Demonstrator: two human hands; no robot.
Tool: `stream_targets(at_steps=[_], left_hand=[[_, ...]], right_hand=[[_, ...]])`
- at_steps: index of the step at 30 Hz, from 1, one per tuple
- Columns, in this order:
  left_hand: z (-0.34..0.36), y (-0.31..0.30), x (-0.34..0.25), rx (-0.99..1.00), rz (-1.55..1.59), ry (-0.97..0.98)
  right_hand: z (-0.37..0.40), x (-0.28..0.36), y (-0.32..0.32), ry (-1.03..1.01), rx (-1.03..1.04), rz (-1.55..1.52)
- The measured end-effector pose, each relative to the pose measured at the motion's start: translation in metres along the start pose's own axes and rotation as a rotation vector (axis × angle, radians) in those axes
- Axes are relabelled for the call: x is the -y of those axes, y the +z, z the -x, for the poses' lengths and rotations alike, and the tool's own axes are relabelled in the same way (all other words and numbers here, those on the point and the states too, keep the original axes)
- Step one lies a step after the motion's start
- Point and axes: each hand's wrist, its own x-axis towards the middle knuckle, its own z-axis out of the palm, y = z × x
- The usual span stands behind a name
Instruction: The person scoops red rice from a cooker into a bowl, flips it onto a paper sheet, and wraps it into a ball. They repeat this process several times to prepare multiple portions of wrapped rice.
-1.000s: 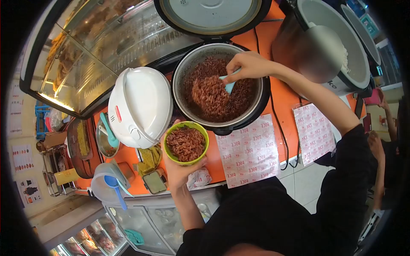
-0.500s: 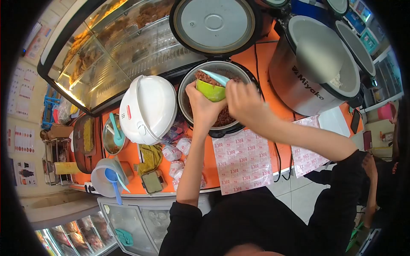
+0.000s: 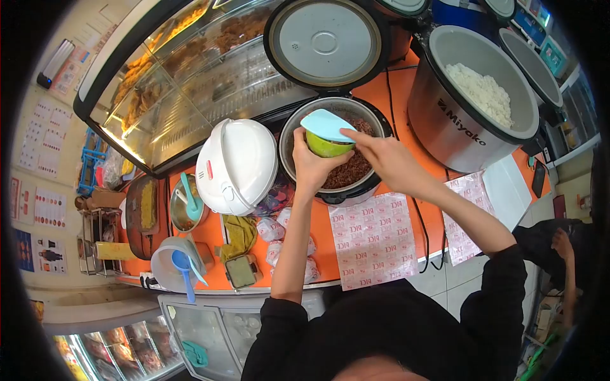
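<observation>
My left hand (image 3: 309, 166) is closed around a small green bowl (image 3: 326, 148), holding it over an open rice cooker (image 3: 287, 163). A light blue rice paddle (image 3: 326, 125) lies flat across the top of the bowl and hides what is inside. My right hand (image 3: 387, 157) grips the paddle from the right, with the index finger stretched along it. Reddish-brown rice (image 3: 352, 173) fills part of the cooker below both hands. Printed wrapping paper (image 3: 372, 238) lies on the orange counter just in front of the cooker.
A large Miyako cooker (image 3: 448, 117) with white rice stands right, its lid raised. To the left are a closed white rice cooker (image 3: 236, 166), wrapped parcels (image 3: 271, 230) and a heated glass display case (image 3: 184, 89). Black cables cross the counter. Another person (image 3: 549, 247) is at far right.
The paddle has gone from slanting into the bowl to lying flat over its top. My right hand has shifted, its index finger now extended. The view has moved slightly.
</observation>
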Motion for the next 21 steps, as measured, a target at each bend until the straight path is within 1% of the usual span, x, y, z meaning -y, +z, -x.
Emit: stream_targets(at_steps=[1, 2, 3, 4, 5, 7, 8, 9, 10, 11, 13, 14, 15, 17, 18, 19, 21], left_hand=[[0.0, 0.002, 0.001, -0.006, 0.037, -0.001], [0.001, 0.002, -0.003, 0.002, 0.056, 0.042], [0.001, 0.003, -0.003, 0.009, 0.055, 0.039], [0.004, 0.004, -0.002, -0.007, 0.049, 0.018], [0.006, 0.004, -0.002, -0.025, 0.043, -0.001], [0.002, -0.001, 0.006, -0.038, 0.039, -0.028], [-0.002, -0.004, 0.01, -0.06, 0.041, -0.05], [-0.004, -0.005, 0.011, -0.084, 0.045, -0.073], [-0.005, -0.005, 0.01, -0.109, 0.013, -0.049], [-0.005, -0.005, 0.01, -0.108, 0.014, -0.051], [-0.004, -0.008, 0.01, -0.12, -0.102, -0.018], [-0.003, -0.01, 0.014, -0.117, -0.057, -0.018], [-0.003, -0.011, 0.015, -0.113, -0.059, -0.02], [-0.004, -0.015, 0.018, -0.095, 0.07, -0.094], [-0.006, -0.014, 0.023, -0.137, 0.028, -0.068], [-0.01, -0.014, 0.027, -0.139, 0.029, -0.067], [-0.013, -0.015, 0.032, -0.152, 0.039, -0.089]], right_hand=[[-0.004, 0.003, 0.002, 0.002, -0.007, -0.003], [-0.009, 0.003, 0.004, 0.015, -0.007, 0.05], [-0.013, 0.001, 0.005, 0.032, -0.005, 0.101], [-0.022, -0.015, 0.01, -0.024, -0.03, 0.099], [-0.035, -0.028, 0.009, -0.095, -0.002, -0.01], [-0.039, -0.038, 0.003, -0.179, 0.027, -0.117], [-0.034, -0.033, 0.006, -0.181, 0.018, -0.122], [-0.022, -0.024, 0.01, -0.086, 0.014, -0.115], [-0.013, -0.016, 0.012, 0.011, 0.013, -0.106], [-0.01, -0.009, 0.011, 0.013, 0.013, -0.106], [-0.008, 0.001, 0.01, 0.124, 0.085, -0.115], [-0.013, -0.011, 0.014, 0.064, 0.082, -0.234], [-0.018, -0.02, 0.012, 0.067, 0.082, -0.237], [-0.026, -0.033, 0.01, -0.124, -0.021, -0.523], [-0.026, -0.034, 0.018, -0.297, -0.186, -0.378], [-0.017, -0.034, 0.023, -0.299, -0.185, -0.378], [0.013, -0.003, 0.026, -0.052, -0.07, -0.013]])
